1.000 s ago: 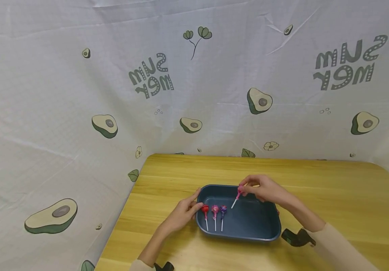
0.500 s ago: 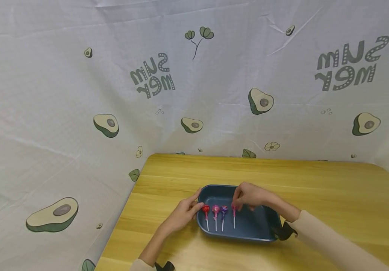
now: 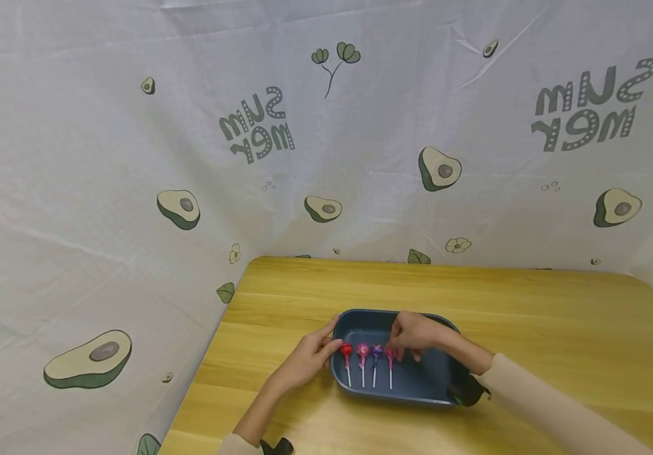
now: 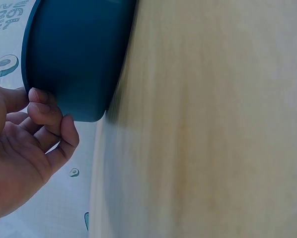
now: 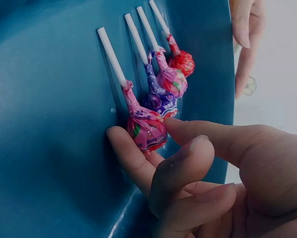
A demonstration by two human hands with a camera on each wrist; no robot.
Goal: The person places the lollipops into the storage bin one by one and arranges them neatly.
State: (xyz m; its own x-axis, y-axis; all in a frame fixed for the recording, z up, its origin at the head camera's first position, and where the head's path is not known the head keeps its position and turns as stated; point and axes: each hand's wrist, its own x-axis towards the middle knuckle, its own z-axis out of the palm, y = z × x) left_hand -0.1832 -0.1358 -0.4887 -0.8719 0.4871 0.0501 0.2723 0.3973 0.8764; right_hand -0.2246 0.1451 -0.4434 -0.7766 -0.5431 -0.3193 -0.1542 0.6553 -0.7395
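Inside a dark blue tray (image 3: pixel 429 387), lollipops lie side by side with white sticks toward the near edge: red (image 3: pixel 346 349), pink (image 3: pixel 363 349) and purple (image 3: pixel 377 351) from the left. To their right is another pink lollipop (image 5: pixel 146 131), its head against the purple one in the right wrist view. My right hand (image 3: pixel 419 333) pinches that pink head between thumb and index finger, the other fingers curled. My left hand (image 3: pixel 306 359) grips the tray's left end, with the thumb over the rim and fingers along the outer wall (image 4: pixel 71 64).
The tray stands on a yellow wooden table (image 3: pixel 559 341). Behind and to the left hangs a pale cloth (image 3: pixel 360 126) printed with avocados. A dark wrist camera (image 3: pixel 467 390) on the right arm overlaps the tray's near right corner.
My right hand has lowered the pink lollipop from above the tray's far side and moved it left beside the purple one, its stick now straight. The left hand has stayed on the rim.
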